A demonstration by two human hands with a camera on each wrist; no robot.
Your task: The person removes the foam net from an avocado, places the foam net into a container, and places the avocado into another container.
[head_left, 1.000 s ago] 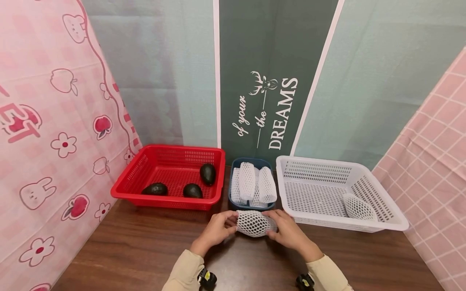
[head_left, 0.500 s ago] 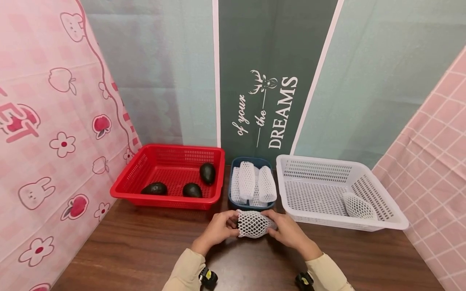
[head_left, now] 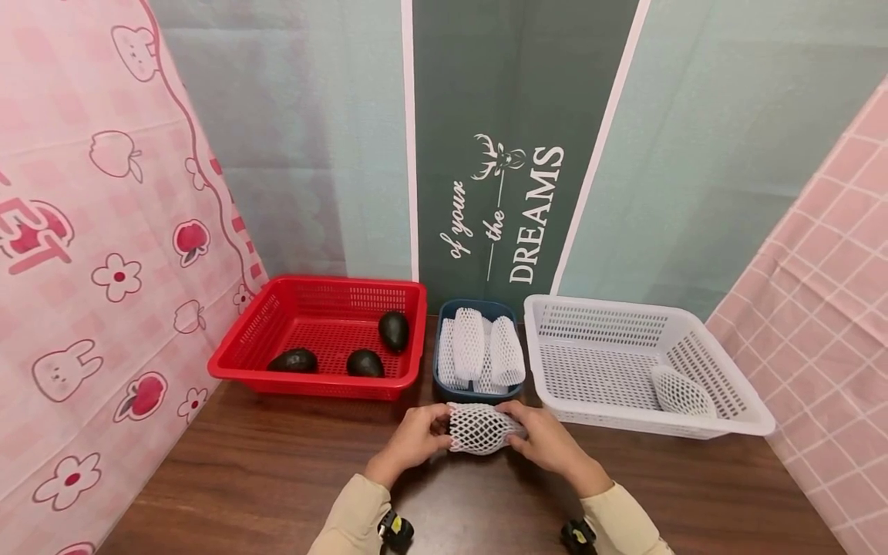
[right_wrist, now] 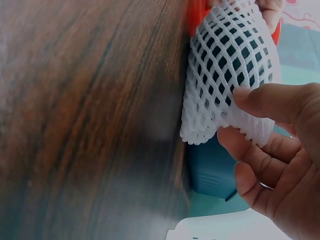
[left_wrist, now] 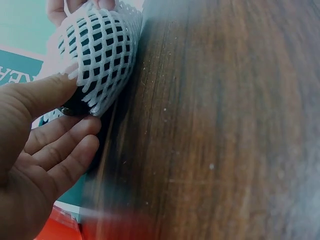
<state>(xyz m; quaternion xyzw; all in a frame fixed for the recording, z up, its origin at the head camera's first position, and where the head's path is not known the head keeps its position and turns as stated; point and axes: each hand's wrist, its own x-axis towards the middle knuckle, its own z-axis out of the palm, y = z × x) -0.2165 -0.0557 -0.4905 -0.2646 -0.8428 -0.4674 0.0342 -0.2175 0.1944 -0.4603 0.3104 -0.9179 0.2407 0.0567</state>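
A dark avocado in a white foam net sleeve [head_left: 479,429] lies sideways between my hands, just in front of the blue bin. My left hand [head_left: 416,437] pinches the left end; in the left wrist view its thumb presses the net's edge while the fingers lie beneath. There the avocado's bare dark end [left_wrist: 75,104] shows at the opening. With thumb and fingers, my right hand [head_left: 550,439] pinches the other end. In the right wrist view that end of the net [right_wrist: 200,127] hangs loose and flared past the fruit.
A red basket [head_left: 326,383] with three bare avocados stands at the left. The blue bin [head_left: 479,395] behind my hands holds several rolled net sleeves [head_left: 469,343]. At the right, a white basket [head_left: 590,308] contains one netted avocado [head_left: 683,393]. Brown wood table lies underneath.
The net's left edge has shifted slightly at my left fingers and lies a little straighter now. Both hands stay on the avocado in nearly the same place.
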